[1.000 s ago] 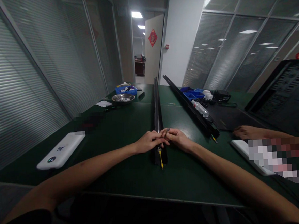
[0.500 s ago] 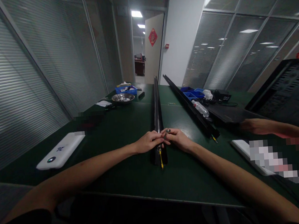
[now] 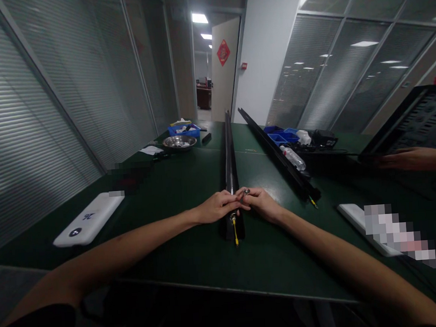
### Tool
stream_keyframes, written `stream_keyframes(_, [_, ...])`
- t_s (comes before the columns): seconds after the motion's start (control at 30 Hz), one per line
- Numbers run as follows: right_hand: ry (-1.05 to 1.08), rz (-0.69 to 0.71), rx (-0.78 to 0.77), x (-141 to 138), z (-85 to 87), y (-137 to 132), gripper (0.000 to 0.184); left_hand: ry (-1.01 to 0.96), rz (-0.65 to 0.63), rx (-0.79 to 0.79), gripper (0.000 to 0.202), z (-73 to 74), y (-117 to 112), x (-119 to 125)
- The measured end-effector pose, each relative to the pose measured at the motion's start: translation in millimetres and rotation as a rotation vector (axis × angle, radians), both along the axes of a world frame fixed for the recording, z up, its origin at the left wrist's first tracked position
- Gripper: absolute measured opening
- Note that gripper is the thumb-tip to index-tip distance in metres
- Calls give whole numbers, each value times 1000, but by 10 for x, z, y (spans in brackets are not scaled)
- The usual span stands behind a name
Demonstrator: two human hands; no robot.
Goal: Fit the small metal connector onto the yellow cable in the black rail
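Note:
A long black rail (image 3: 228,158) lies lengthwise down the middle of the green table (image 3: 176,201), with a yellow wire (image 3: 235,230) hanging out of its near end. My left hand (image 3: 216,207) lies curled over the rail close to that end. My right hand (image 3: 258,203) meets it from the right and pinches a small metal part (image 3: 246,192) at the fingertips, right above the rail.
A second black rail (image 3: 277,152) runs at an angle on the right, beside blue bins (image 3: 280,136) and a plastic bottle (image 3: 293,158). A white device (image 3: 89,218) lies left. A metal bowl (image 3: 179,142) stands at the back. Another person's hand (image 3: 408,160) lifts a black panel (image 3: 417,127) at the right.
My hands have stayed almost still on the rail. The other person's hand at the right has risen from the table and tilted the black panel up.

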State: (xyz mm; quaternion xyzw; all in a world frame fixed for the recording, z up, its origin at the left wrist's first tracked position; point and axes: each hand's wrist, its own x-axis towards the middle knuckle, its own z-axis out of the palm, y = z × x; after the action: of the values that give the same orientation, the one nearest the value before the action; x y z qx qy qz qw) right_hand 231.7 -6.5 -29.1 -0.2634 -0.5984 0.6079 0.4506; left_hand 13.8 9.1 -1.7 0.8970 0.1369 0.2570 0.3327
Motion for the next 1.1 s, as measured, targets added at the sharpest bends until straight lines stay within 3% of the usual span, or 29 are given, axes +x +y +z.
stream_keyframes(0.27, [-50,-130,75,-24,45,-59,19,0,16,27,32,12,5,6])
stream_keyframes(0.47, [-70,-197,116,-59,64,-105,17,-1,99,24,30,-11,-22,-2])
stream_keyframes(0.83, [-85,-231,133,-72,83,-125,18,-1,87,1,32,45,-48,1])
stream_keyframes(1.1, [-80,-241,136,-68,77,-131,17,8,95,10,32,5,-32,13])
